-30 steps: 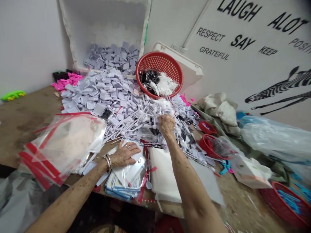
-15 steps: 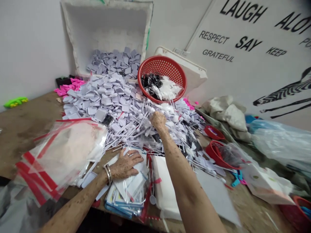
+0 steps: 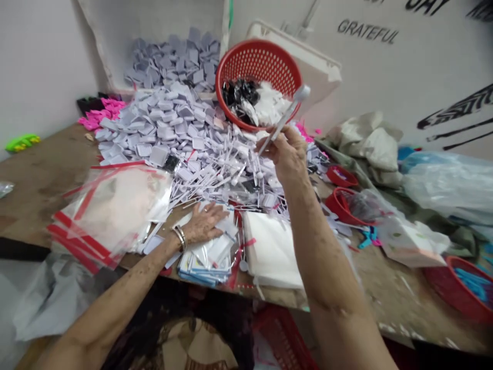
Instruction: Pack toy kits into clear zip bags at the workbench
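My right hand [image 3: 287,154] is raised above a heap of white plastic sticks [image 3: 227,177] and pinches one white stick with a small round head [image 3: 287,115], which points up and to the right. My left hand [image 3: 204,223] lies flat, fingers spread, on a stack of packed clear bags with printed cards [image 3: 208,257] at the table's near edge. A metal bangle sits on that wrist. A pile of lilac square plastic pieces [image 3: 162,128] spreads behind the sticks.
A red perforated basket [image 3: 258,67] holding black and white pieces leans at the back. Clear red-striped zip bags [image 3: 111,210] lie left, a white foam pad [image 3: 271,249] beside the stack. Small red bowls [image 3: 341,203], plastic sheeting [image 3: 442,190] and pink pieces [image 3: 100,113] surround them.
My right hand has lifted out of the heap with one white stick pinched in it. The left hand has stayed on the stack. The camera has tilted downward.
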Demonstrator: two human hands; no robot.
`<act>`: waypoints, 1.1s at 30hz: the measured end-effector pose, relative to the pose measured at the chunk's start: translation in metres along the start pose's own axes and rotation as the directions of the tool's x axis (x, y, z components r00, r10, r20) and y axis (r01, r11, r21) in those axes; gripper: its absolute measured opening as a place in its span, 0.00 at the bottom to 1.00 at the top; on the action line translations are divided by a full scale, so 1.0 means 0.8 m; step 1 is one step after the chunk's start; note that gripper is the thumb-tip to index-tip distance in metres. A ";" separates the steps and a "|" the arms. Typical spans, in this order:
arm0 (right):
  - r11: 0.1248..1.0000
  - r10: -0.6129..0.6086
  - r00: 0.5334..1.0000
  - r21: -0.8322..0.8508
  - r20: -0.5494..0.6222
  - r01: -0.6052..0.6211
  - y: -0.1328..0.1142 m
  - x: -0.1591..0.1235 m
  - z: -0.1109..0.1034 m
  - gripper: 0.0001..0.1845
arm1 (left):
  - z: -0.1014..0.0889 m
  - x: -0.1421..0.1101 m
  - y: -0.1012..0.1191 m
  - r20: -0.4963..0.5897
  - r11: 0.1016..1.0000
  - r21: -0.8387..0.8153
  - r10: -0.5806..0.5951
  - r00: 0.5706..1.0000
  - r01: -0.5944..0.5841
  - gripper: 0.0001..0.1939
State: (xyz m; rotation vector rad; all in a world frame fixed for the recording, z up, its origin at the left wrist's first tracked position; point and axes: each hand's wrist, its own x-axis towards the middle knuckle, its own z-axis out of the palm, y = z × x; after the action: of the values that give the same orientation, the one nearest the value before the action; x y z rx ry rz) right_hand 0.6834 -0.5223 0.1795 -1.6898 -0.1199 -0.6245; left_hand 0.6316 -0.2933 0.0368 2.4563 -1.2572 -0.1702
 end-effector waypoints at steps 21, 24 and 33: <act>0.677 0.136 0.961 -0.731 0.239 0.086 0.000 -0.352 -0.048 0.15 | 0.031 -0.051 0.137 -0.486 0.938 0.166 -0.192 0.853 0.305 0.07; 0.755 0.113 0.962 -0.651 0.248 0.080 0.019 -0.331 -0.010 0.15 | 0.034 -0.049 0.146 -0.451 0.966 0.060 -0.200 0.870 0.253 0.08; 0.669 0.044 0.980 -0.735 0.192 0.114 0.055 -0.348 -0.007 0.19 | 0.020 -0.068 0.077 -0.385 0.918 -0.172 -0.397 0.833 0.358 0.16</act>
State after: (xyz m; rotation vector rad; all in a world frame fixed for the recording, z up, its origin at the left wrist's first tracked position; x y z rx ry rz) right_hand 0.4640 -0.4652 0.0122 -2.5666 -0.0309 -0.5664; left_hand 0.5482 -0.2870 0.0422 2.4576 -0.5636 0.1823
